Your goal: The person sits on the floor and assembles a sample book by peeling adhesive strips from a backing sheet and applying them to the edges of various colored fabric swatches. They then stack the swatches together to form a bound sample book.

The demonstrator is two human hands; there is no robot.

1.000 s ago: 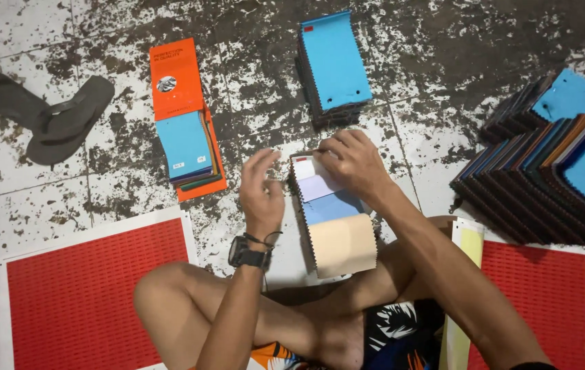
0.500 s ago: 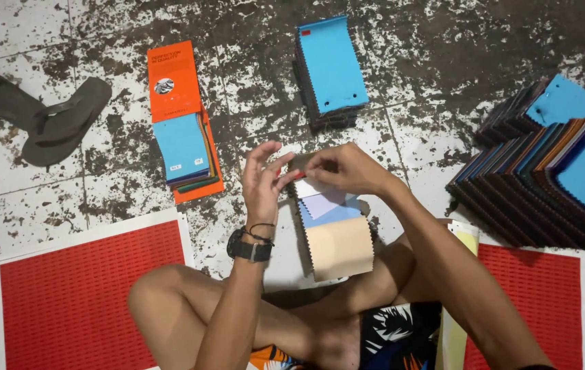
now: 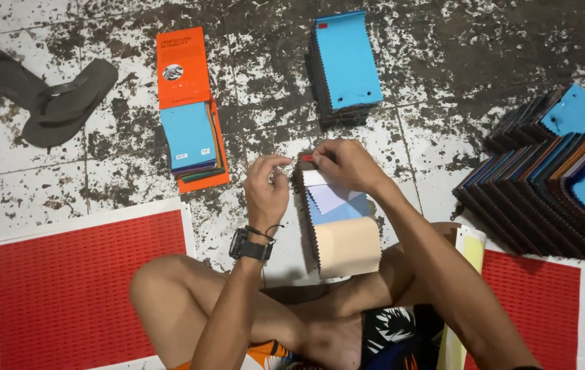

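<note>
Seated on the floor, the right hand (image 3: 347, 164) pinches a small red tab at the top of the swatch stack (image 3: 339, 219) between the knees, the left hand (image 3: 267, 188) loosely curled beside it, finished stacks (image 3: 552, 164) already piled along the floor's right edge.

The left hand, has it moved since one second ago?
Yes. The left hand has lifted off the swatch stack and shifted slightly left, toward the orange booklet.

Right hand (image 3: 348, 164) covers the top edge of the swatch stack (image 3: 340, 223); what its fingertips pinch is too small to tell. Fabric piles (image 3: 552, 171) and red sheet (image 3: 66, 288) run off frame edges.
</note>
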